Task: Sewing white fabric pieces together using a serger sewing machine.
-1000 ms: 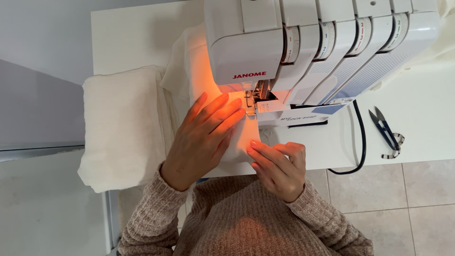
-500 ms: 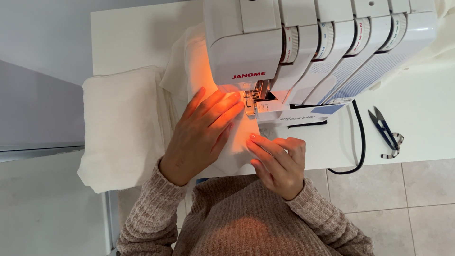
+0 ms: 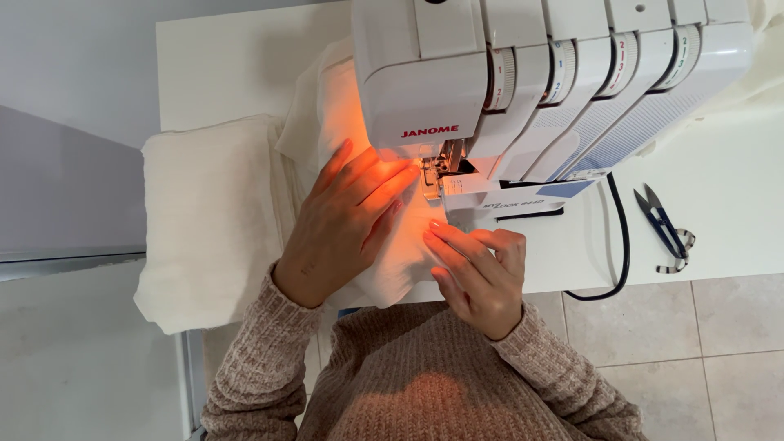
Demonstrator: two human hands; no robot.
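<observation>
The white cloth (image 3: 384, 261) lies under the needle (image 3: 430, 173) of the sewing machine (image 3: 523, 90), lit orange by the machine's lamp, with its near edge hanging over the front of the table (image 3: 719, 204). My left hand (image 3: 343, 224) rests flat on it, fingers spread and pointing toward the needle, pressing the cloth down without gripping anything. My right hand (image 3: 478, 273) pinches the cloth's edge between fingertips and thumb just in front of the needle plate.

Compared with a second ago, both hands sit almost where they were; the left fingers have crept slightly nearer the needle, so I judge the seam is feeding slowly.

A folded stack of white fabric (image 3: 208, 220) sits to the left, beside the cloth. Small thread snips (image 3: 663, 229) lie well off to the right, past the machine's black cord (image 3: 616, 245).
</observation>
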